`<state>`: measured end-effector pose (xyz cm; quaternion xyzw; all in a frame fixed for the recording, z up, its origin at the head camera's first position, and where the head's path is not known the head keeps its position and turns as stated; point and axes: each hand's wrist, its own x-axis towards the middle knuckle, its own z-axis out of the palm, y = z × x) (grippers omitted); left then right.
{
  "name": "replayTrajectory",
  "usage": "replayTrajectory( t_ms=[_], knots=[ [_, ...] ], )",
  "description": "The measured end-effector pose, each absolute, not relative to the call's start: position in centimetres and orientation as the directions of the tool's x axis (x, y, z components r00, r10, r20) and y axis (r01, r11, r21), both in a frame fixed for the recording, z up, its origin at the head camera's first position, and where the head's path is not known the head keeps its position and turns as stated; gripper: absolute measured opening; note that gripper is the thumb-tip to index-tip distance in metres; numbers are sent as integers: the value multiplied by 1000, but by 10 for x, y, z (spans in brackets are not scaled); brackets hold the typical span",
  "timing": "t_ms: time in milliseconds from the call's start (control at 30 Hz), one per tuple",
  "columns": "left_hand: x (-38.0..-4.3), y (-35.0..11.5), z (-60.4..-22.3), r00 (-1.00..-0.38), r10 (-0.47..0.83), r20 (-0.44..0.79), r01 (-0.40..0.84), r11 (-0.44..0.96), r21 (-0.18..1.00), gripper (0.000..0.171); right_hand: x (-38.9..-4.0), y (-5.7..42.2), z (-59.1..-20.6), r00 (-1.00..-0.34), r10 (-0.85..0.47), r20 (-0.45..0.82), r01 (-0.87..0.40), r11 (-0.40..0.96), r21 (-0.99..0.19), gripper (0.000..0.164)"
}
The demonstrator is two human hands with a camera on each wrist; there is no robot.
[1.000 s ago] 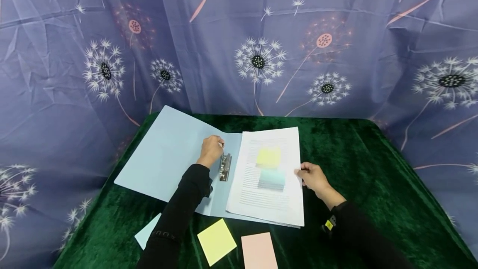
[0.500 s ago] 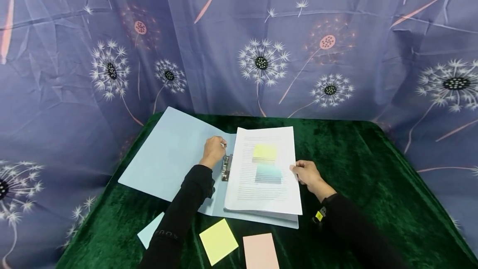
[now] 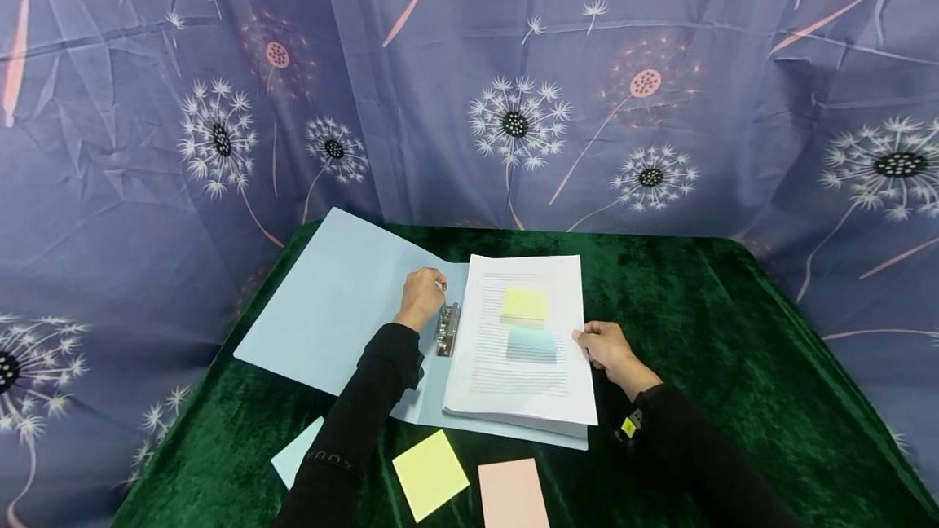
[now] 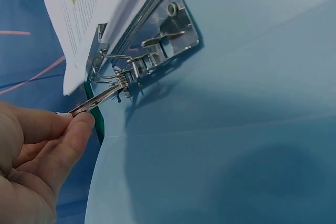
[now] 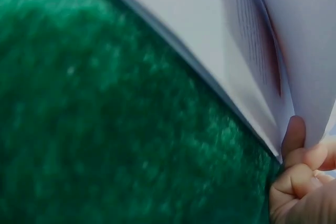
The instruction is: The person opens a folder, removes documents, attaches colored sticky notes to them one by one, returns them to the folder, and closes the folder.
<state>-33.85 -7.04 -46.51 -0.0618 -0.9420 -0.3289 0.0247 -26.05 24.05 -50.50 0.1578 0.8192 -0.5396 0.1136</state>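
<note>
A light blue folder (image 3: 323,308) lies spread out, a metal lever clip (image 3: 446,334) fixed near its fold. My left hand (image 3: 421,298) pinches the clip's lever (image 4: 97,99) between thumb and fingers, as the left wrist view shows. Printed white sheets (image 3: 506,398) lie over the folder's right side, bearing a yellow sticky note (image 3: 524,305) and a blue one (image 3: 531,345). With my right hand (image 3: 610,355) I pinch the right edge of the upper sheets. These sheets (image 5: 315,51) are raised off the paper below in the right wrist view. The sheets' left edge is beside the clip.
A yellow sticky pad (image 3: 430,475), a pink one (image 3: 513,495) and a light blue one (image 3: 297,453), partly behind the left sleeve, lie at the front. Green velvet cloth (image 3: 704,332) covers the table. A patterned purple curtain (image 3: 425,129) hangs behind.
The upper sheets have lifted at their front right and shifted left towards the clip, then slightly back, with my right hand. My left hand stays on the lever.
</note>
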Motion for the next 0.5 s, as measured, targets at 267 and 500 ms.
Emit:
replayTrajectory(
  t_ms=[267,500],
  knots=[
    [-338,-66,-466,-995,67,78,101,785,611,21,-262,227,-507,-930,142,-339,367,384,-847,20],
    [-339,-66,-465,-995,67,71,96,793,601,19,-264,221,-509,-956,177,-235,293,496,-818,20]
  ],
)
